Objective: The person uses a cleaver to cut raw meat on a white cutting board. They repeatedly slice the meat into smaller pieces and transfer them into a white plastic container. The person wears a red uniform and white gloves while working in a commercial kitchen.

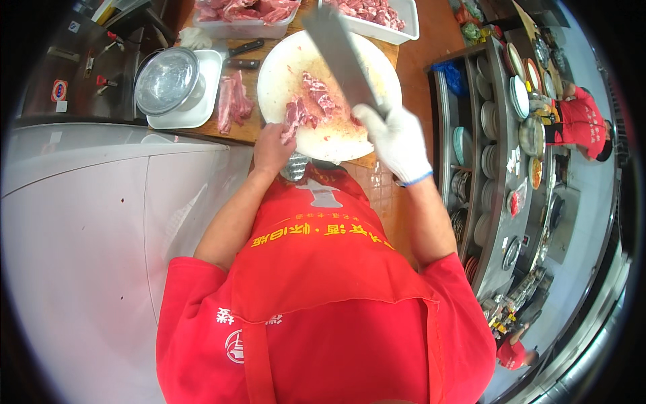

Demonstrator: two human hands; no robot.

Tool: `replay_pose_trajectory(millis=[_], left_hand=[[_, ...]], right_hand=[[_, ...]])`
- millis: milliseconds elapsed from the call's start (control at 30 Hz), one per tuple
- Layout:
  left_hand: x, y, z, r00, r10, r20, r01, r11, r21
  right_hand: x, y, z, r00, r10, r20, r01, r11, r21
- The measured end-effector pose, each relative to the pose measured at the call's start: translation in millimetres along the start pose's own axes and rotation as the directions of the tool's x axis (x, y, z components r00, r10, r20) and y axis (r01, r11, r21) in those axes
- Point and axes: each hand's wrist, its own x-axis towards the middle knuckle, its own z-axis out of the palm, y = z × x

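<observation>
My right hand (396, 136), in a white knit glove with a blue cuff, grips a cleaver; the blade (343, 63) is raised over the round white chopping board (330, 48) and slightly blurred. My bare left hand (274, 149) holds the near end of a piece of raw meat (294, 113) at the board's left edge. Cut meat pieces (319, 91) lie beside it on the board. Strips of raw ribs (234, 103) rest on the wooden table left of the board, below two black-handled knives (245, 63).
Tubs of raw meat (242, 28) (411, 28) stand beyond the board. At left, a lidded bowl (169, 81) sits on a white tray (212, 113). A steel shelf with plates (488, 121) stands right. Two people in red (583, 123) (512, 353) are farther off.
</observation>
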Motion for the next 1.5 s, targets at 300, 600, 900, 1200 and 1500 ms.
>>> replay_pose_trajectory(millis=[300,600,900,1200,1500], left_hand=[[-6,2,4,0.998,-0.059,-0.009,0.059,0.997,-0.045],[-3,4,0,1.0,-0.021,0.004,0.021,0.999,0.038],[-12,-12,6,0.996,-0.058,-0.067,0.05,0.992,-0.112],[25,-12,-32,0.965,-0.243,0.1,0.253,0.752,-0.609],[38,33,-65,0.95,-0.296,-0.096,0.069,0.5,-0.863]], right_hand=[[-20,-6,81,0.981,-0.154,-0.115,0.123,0.962,-0.242],[1,87,131,0.994,-0.038,0.103,0.057,0.98,-0.19],[-5,0,20,0.995,-0.06,-0.084,0.074,0.983,0.169],[-42,34,58,0.999,0.014,0.052,-0.02,0.992,0.125],[-43,101,107,0.923,0.203,0.326,-0.19,0.979,-0.07]])
